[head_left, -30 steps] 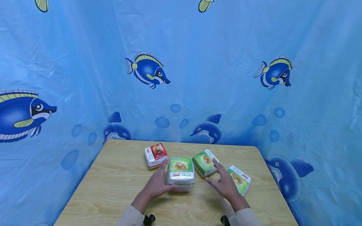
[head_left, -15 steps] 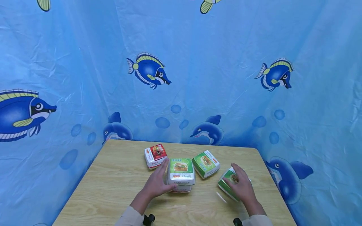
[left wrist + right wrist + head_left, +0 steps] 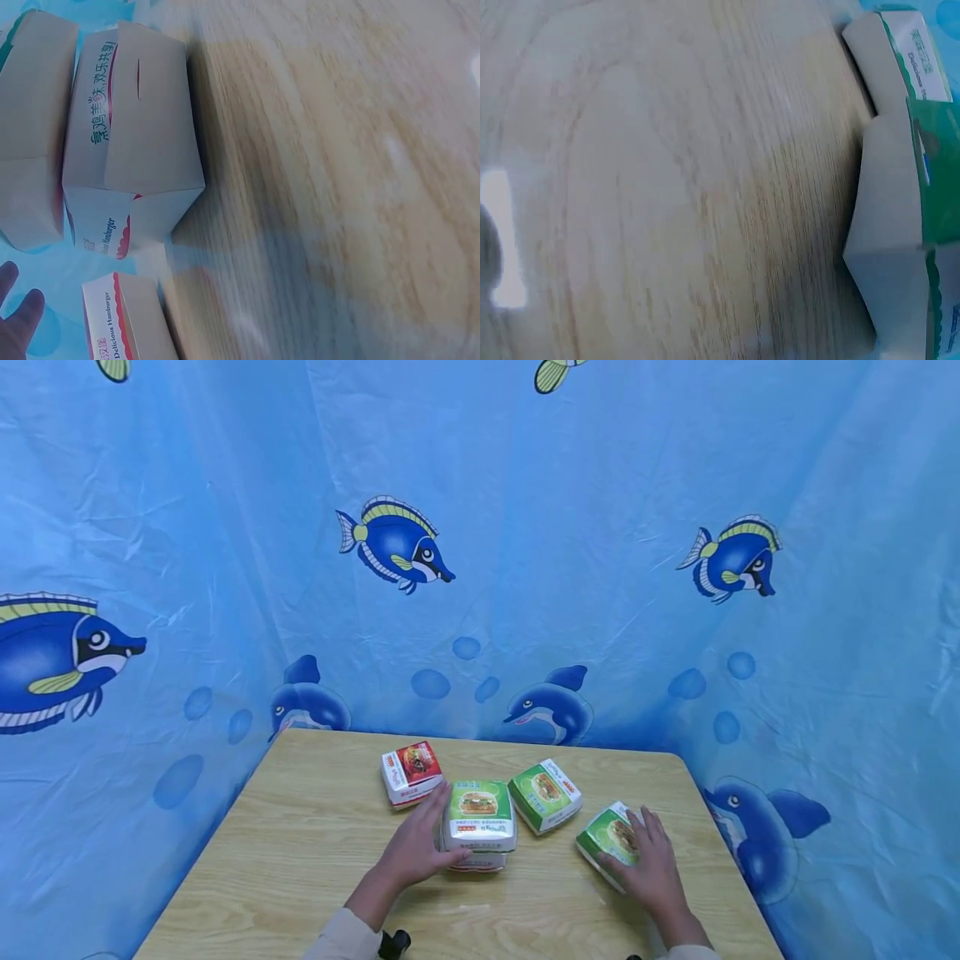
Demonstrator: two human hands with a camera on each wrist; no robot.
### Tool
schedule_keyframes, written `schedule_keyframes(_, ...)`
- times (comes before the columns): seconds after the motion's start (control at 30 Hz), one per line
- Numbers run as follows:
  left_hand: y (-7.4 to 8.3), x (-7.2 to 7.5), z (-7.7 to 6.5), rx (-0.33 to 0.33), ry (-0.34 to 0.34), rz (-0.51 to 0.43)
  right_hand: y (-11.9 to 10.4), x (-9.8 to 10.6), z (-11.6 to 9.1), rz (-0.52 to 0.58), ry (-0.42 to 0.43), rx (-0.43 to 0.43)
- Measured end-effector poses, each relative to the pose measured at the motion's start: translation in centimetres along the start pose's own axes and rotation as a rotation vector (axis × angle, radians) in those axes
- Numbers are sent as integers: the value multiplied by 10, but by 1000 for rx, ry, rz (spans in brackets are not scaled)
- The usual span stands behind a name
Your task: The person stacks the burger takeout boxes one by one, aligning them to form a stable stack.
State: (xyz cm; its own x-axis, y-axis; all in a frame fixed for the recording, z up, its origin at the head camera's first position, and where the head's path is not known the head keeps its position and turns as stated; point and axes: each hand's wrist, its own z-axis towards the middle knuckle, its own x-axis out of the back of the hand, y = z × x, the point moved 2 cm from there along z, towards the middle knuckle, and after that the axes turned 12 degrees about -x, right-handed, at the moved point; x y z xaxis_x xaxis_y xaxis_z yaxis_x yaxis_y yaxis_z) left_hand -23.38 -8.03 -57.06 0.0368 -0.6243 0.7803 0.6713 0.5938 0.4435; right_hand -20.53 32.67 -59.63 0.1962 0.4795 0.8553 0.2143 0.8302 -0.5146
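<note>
Two hamburger boxes stand stacked mid-table, a green-topped box (image 3: 480, 810) over a lower box (image 3: 142, 127) with red trim. My left hand (image 3: 414, 852) is at the stack's left side, thumb across its near face. In the left wrist view its fingers (image 3: 26, 311) are apart from the cartons. Farther right, a green hamburger box (image 3: 606, 837) sits turned at an angle on the table. My right hand (image 3: 656, 870) lies along its right side, fingers spread and thumb over its near edge, hiding that part. The right wrist view shows no fingers, only this box's near corner.
A red hamburger box (image 3: 408, 772) stands behind and left of the stack. Another green hamburger box (image 3: 546, 795) is tilted in plan just right of it. The wooden table (image 3: 315, 843) ends at a blue fish-print curtain (image 3: 480, 610) at the back and sides.
My right hand has moved right, from beside the middle green box, over the rightmost box and on to its right side. My left hand has stayed by the stack.
</note>
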Motion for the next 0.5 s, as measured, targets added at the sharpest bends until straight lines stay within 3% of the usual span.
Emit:
schedule_keyframes(0.13, -2, -1, -1, -11, -1, 8, 11, 3, 10, 24, -18, -138)
schedule_keyframes(0.27, -2, -1, -1, 0, -10, -2, 22, 0, 16, 30, -108, -237)
schedule_keyframes(0.4, -3, -2, -3, 14, -24, -4, 27, -8, 12, 76, -183, -286)
schedule_keyframes(0.5, -4, -1, -4, 33, -34, -3, 29, -14, 10, 108, -216, -260)
